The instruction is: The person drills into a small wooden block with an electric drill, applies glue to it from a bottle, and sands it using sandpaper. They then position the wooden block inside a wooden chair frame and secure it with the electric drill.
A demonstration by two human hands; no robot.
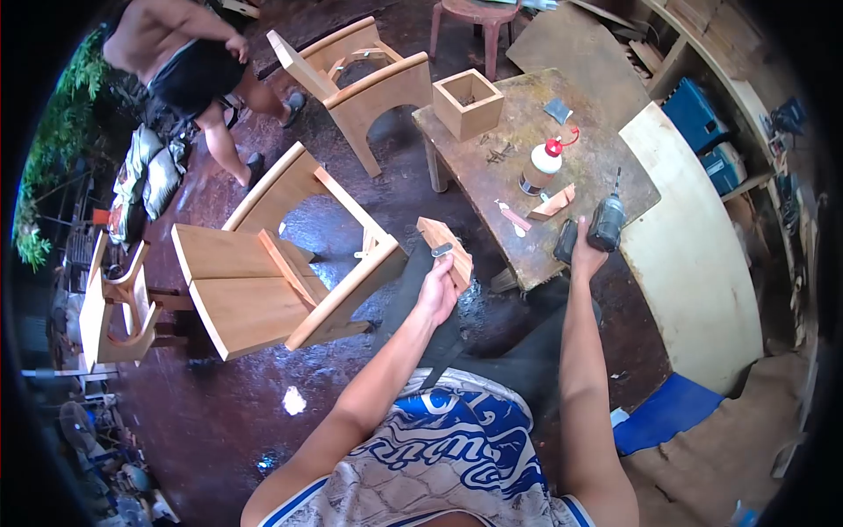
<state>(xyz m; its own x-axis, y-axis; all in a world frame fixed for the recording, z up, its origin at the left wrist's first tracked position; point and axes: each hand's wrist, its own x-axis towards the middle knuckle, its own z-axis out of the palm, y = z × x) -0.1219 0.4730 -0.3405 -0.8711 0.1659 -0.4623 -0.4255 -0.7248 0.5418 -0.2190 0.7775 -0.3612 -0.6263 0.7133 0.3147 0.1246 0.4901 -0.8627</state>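
Observation:
My left hand (434,297) grips a small wooden block (456,264) with an angled end, holding it above my lap. A small metal plate (442,250) lies on the block's face, by my thumb. My right hand (588,254) is wrapped round the handle of a cordless drill (607,223) at the near right edge of the worktable (615,167); its bit points away from me. Near the drill on the table are another wooden block (553,203), a pink-and-white packet (513,219) and a white bottle with a red cap (542,165).
A wooden box (468,105) and loose screws (501,153) are on the table. Wooden chair frames (255,255) stand to the left, another chair (360,83) behind. One person (198,61) is at the far left. A curved pale panel (702,263) lies at right.

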